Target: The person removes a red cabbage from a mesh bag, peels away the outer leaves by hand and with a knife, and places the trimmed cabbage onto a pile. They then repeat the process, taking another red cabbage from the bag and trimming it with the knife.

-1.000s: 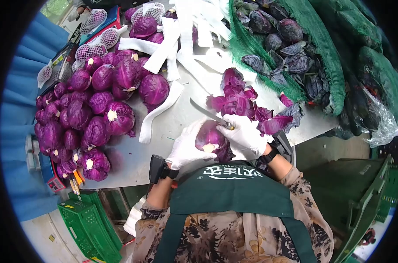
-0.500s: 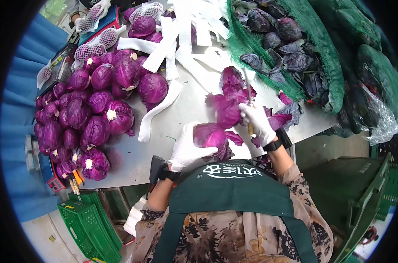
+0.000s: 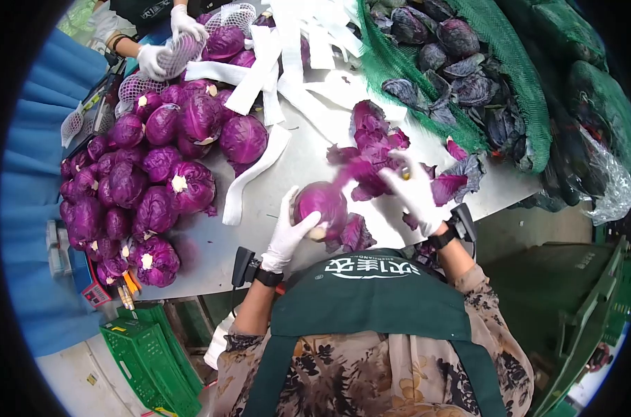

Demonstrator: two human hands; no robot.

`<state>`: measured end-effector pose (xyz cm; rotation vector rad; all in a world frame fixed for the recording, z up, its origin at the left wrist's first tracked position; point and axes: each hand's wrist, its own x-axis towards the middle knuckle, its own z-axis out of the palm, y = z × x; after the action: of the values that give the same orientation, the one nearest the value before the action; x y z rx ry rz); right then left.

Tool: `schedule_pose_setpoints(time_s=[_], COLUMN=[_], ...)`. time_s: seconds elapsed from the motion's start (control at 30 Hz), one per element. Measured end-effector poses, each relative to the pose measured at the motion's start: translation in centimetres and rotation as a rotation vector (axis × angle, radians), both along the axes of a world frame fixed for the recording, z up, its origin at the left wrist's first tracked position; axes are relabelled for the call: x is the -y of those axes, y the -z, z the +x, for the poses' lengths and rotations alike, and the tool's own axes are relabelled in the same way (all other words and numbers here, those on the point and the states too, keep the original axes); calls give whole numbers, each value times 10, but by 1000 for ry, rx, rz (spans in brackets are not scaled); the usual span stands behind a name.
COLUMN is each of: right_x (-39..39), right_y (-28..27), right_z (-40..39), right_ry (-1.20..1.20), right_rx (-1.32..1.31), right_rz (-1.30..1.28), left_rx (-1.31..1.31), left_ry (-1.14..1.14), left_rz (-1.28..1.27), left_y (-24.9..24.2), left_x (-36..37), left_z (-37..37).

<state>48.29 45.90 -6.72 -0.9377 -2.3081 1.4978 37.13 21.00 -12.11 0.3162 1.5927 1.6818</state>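
My white-gloved left hand (image 3: 287,236) grips a peeled red cabbage (image 3: 320,207) from its left side, thumb across the front, with the pale cut stem low on the head. To the right, my gloved right hand (image 3: 411,189) is raised over loose purple cabbage leaves (image 3: 371,149) and partly blurred. A yellowish bit of the knife (image 3: 405,172) shows at its fingers; the blade cannot be made out. More trimmed leaves (image 3: 357,233) lie just right of the held cabbage.
Red cabbages (image 3: 124,184) are piled at left, beside white foam strips (image 3: 256,167). A green mesh sack (image 3: 530,104) of untrimmed cabbages stands at back right. At upper left, a co-worker's gloved hands (image 3: 152,61) handle a netted cabbage. Green crates (image 3: 145,361) stand below.
The cabbage in my left hand has turned and now shows its stem, separate from the leaves. My right hand has shifted slightly up and right. The co-worker's hands have come further into view.
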Motion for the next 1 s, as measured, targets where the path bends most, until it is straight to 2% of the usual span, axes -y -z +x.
schedule_pose_setpoints(time_s=[0.07, 0.13, 0.17, 0.2, 0.27, 0.3, 0.33, 0.4, 0.47, 0.53, 0.57, 0.6, 0.67, 0.7, 0.73, 0.83, 1.0], right_x=[35, 47, 56, 55, 49, 47, 48, 53, 49, 39, 39, 38, 38, 40, 42, 46, 50], right_y=[-26, 2, 19, 14, -1, -20, -11, 7, -3, 14, 22, 20, 11, 8, 8, 9, 9], right_z=[-3, -6, -7, -9, -13, -14, -14, -15, -11, -7, -4, -1, 4, 4, 4, 2, 0], right_ry=[-180, -430, -365, -365, -305, -331, -332, -294, -274, -390, -435, -440, -613, -655, -655, -671, -640], right_rx=[32, -23, -143, -143, -63, -13, -12, -41, 21, -21, -180, -183, 23, 54, 54, 36, 18], right_rz=[-99, -108, -264, -265, -789, -614, -612, -610, -633, -361, -131, -132, 80, 212, 210, 511, 612], left_rx=[-21, 119, 262, 263, -655, -762, -762, -1000, -955, -899, -904, -906, -725, -787, -787, -762, -730], left_ry=[-45, -52, -15, -16, 80, 47, 46, 205, 196, 173, 143, 139, 47, 43, 44, 81, 71], left_rz=[17, -61, -188, -189, -416, -360, -358, -511, -496, -431, -416, -419, -328, -330, -332, -386, -351], left_y=[5, -17, -41, -39, -32, -31, -32, -37, -42, -40, -37, -34, -26, -24, -24, -32, -32], left_x=[-6, -13, -14, -12, -8, -12, -15, -18, -19, -16, -15, -13, -9, -9, -9, -12, -14], left_z=[4, 10, 10, 11, 16, 13, 11, 7, 4, 0, -1, -1, -2, -4, -4, -1, 0])
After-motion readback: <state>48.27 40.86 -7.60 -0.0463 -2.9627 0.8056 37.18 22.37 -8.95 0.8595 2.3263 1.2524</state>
